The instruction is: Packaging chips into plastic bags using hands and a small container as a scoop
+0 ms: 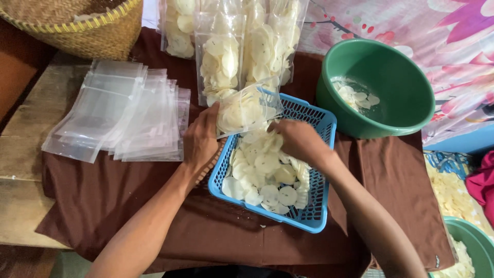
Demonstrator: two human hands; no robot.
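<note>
Head view of two bare hands over a blue plastic basket [314, 219] of pale round chips [267, 175] at frame centre. Left hand [200, 139] grips a partly filled clear bag [247, 109], tilted over the basket's upper left rim. Right hand [298, 140] is closed among the chips beside the bag's mouth. Empty bags [123, 116] lie at left; green bowl [396, 87] at upper right.

Your two arms are bare from the elbows down to your left hand [199, 140] and right hand [300, 141]: no sleeves, gloves, watch, bracelets or rings show, and your forearms look slim, your fingers too blurred to tell the nails
</note>
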